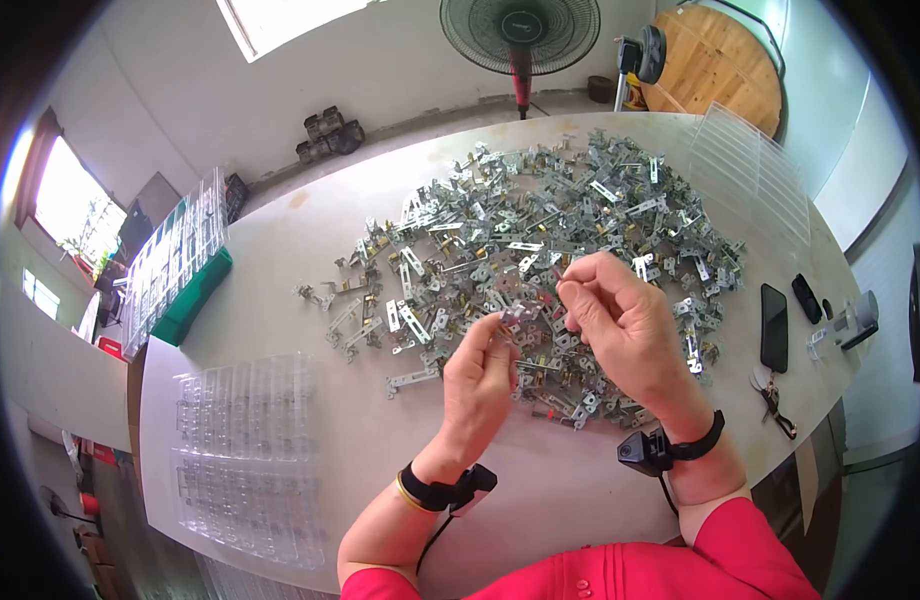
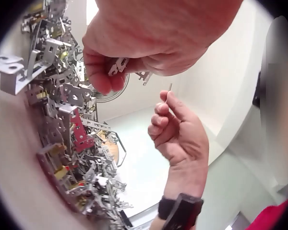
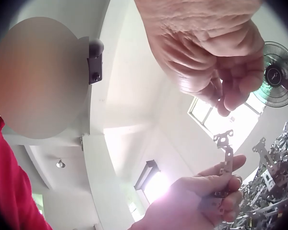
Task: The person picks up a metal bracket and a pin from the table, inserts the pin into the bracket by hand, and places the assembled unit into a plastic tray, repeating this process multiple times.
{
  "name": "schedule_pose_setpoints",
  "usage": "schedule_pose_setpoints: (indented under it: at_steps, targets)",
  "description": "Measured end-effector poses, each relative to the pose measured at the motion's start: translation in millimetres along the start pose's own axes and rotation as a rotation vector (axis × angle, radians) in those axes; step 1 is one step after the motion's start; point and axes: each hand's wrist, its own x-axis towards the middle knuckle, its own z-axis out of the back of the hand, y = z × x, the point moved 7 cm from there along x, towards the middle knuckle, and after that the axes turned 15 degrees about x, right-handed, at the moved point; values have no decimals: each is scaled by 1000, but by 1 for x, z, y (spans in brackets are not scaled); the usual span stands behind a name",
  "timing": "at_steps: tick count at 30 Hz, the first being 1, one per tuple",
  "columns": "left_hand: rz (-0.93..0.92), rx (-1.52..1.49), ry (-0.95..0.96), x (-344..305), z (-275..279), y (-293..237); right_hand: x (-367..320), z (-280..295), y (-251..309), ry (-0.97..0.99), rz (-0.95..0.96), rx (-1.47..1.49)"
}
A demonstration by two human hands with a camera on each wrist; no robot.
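Facing each other over a table [image 1: 400, 510], a person's two bare hands work close together, apart from one another. The left hand [image 1: 477, 385] pinches a metal bracket [image 3: 228, 160] between thumb and curled fingers. Its long axis runs out of the grip, and its free, perforated end points toward the right hand [image 1: 625, 325], which is near but not touching it. The right hand's thumb and forefinger pinch a thin rod [image 2: 169, 91], its tip sticking out past them; what it belongs to cannot be told.

Beneath and beyond the hands, a heap of metal brackets [image 1: 460, 260] spreads from the middle toward the far edge. Two clear compartment trays [image 1: 245, 408] lie by the near left corner; small shapes show through, too blurred to name. A clear divided rack [image 1: 750, 180] lies at the far right edge. By the left edge, a green bin [image 1: 200, 297] carries more clear trays. A black phone [image 1: 774, 328] rests near the right edge.
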Motion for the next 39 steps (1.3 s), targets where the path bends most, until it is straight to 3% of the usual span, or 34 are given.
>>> schedule_pose_setpoints:
  at_steps: [2,9,27,29,33,35,39]
  targets:
    - [1,-87,54,4,3,-4,-1,-3,-1,64,-93,-96]
    - [-8,-156,34,3,6,-7,-3,-10,1,111,-25,-300]
    - [-360,242,-211,-3,8,-11,-7,-14,7,170,16,-417]
    - [-491,443,-264,-7,8,-22,-7,-15,8,180,25,-406]
    - [-516,472,-265,-10,6,-29,-6,-13,2,175,-25,-325]
    - [-576,507,-282,-10,5,-29,-6,-12,-9,223,-226,-119]
    - [-553,511,-285,-8,4,-25,-3,-7,-22,264,-294,18]
